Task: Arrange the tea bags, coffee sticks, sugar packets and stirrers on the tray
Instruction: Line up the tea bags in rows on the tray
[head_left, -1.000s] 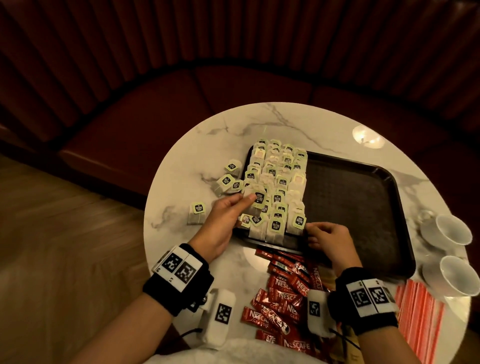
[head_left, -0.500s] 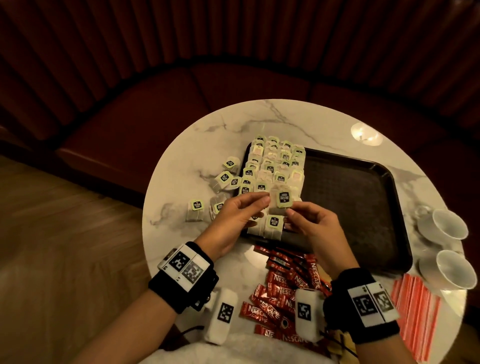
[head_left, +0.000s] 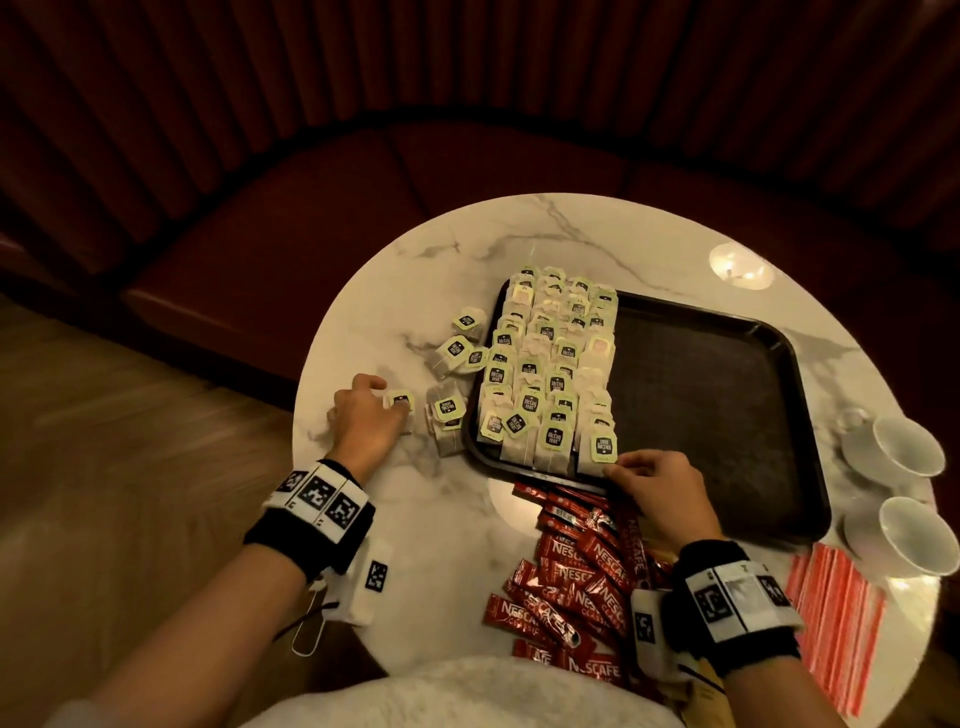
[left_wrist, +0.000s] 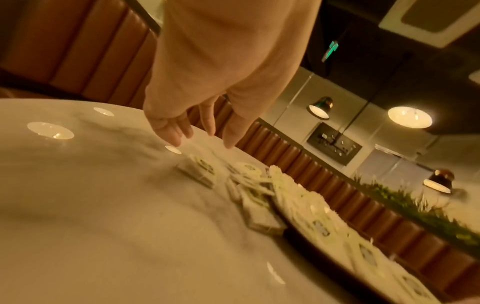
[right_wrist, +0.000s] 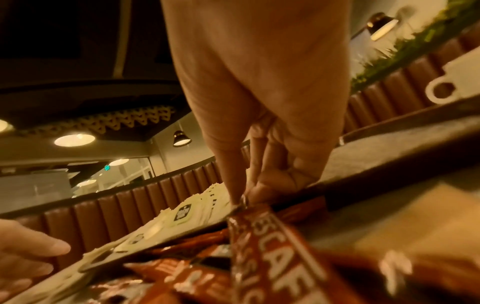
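A black tray (head_left: 727, 395) holds rows of green-tagged tea bags (head_left: 545, 374) on its left side. Several loose tea bags (head_left: 457, 353) lie on the marble table (head_left: 415, 519) left of the tray. My left hand (head_left: 384, 397) hovers over a single tea bag (head_left: 400, 401) there. In the left wrist view its fingers (left_wrist: 202, 137) hang straight and hold nothing. My right hand (head_left: 615, 470) sits at the tray's near rim, thumb and forefinger (right_wrist: 241, 200) pinching the near edge of the last tea bag (head_left: 602, 449). Red coffee sticks (head_left: 576, 571) lie below the tray.
Red-and-white striped sticks (head_left: 831, 623) lie at the table's near right. Two white cups (head_left: 906, 452) (head_left: 919, 535) stand right of the tray. The tray's right half is bare. A dark red bench curves behind the table.
My left hand left the tray and moved left to the loose tea bag on the table. My right hand brought its tea bag down to the near right end of the rows.
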